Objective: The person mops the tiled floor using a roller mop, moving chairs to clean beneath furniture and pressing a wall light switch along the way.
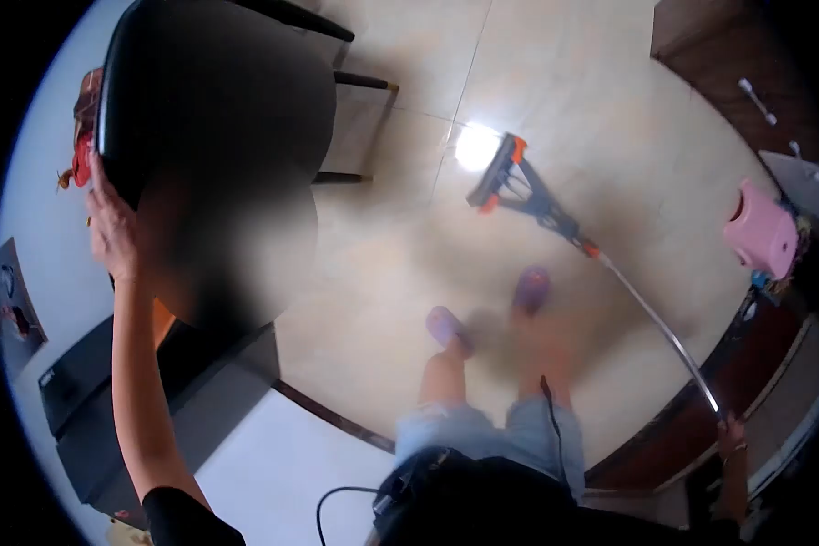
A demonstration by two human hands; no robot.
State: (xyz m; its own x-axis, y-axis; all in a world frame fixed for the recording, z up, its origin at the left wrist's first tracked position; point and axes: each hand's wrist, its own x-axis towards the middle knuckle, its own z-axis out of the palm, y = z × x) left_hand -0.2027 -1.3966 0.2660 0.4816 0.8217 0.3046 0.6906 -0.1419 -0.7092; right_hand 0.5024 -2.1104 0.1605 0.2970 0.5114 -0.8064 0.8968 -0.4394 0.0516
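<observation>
So the mop (535, 196) is sitting out ahead of the person and a bit to the right, its grey-and-orange head angling across the pale tiled floor (573, 82) right by a bright glare spot. Can't tell if the head is actually touching down or hovering a little. Its metal pole (660, 328) is running back toward the lower right, where the right hand (732, 439) is gripping it near the end; that hand's pretty small and dim, but it's clearly wrapping around the pole.

The left hand (114, 232) is way over on the other side, touching the edge of a black chair (218, 82), fingers pointing up along the rim. Honestly can't tell whether it's properly grasping it or just resting there. Part of the chair is blurring out, and its thin dark legs are sticking out to the right. Something red (83, 162) is peeking out just beside those fingertips.

Between the hands, two feet in purple slippers (446, 329) are standing on the tiles. Further out, a pink stool (764, 235) is sitting off to the right, and a brown cabinet (719, 55) is filling the top right corner.
</observation>
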